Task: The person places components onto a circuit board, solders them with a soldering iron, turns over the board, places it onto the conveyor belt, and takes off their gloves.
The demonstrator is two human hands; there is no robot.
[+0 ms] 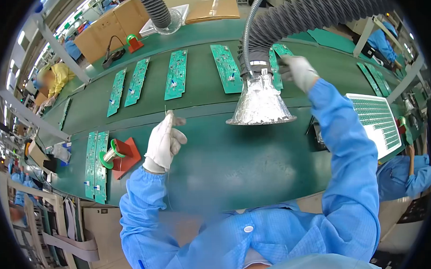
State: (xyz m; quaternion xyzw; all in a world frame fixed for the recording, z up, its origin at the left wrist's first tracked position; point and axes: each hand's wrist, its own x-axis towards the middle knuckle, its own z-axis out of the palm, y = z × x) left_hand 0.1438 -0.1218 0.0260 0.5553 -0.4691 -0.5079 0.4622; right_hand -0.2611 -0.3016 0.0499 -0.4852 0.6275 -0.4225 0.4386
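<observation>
My left hand (163, 142), in a white glove, is raised over the near bench with its fingers pinched on a thin solder wire (168, 183). The wire's tip sticks up past the fingertips, and the rest trails down past the wrist. My right hand (299, 72), also gloved, reaches to the belt beyond the fume hood (261, 102). Its fingers curl at a green circuit board (283, 49), which the hand partly covers. Another circuit board (274, 68) shows between the hood and this hand. A solder spool (111, 154) on a red stand (127, 156) stands left of my left hand.
Several circuit boards (176, 74) lie in a row along the green belt (201, 71). Two boards (101, 167) lie at the bench's left. A white tray (374, 124) sits at the right. A grey hose (311, 17) arches above. Co-workers sit at both sides.
</observation>
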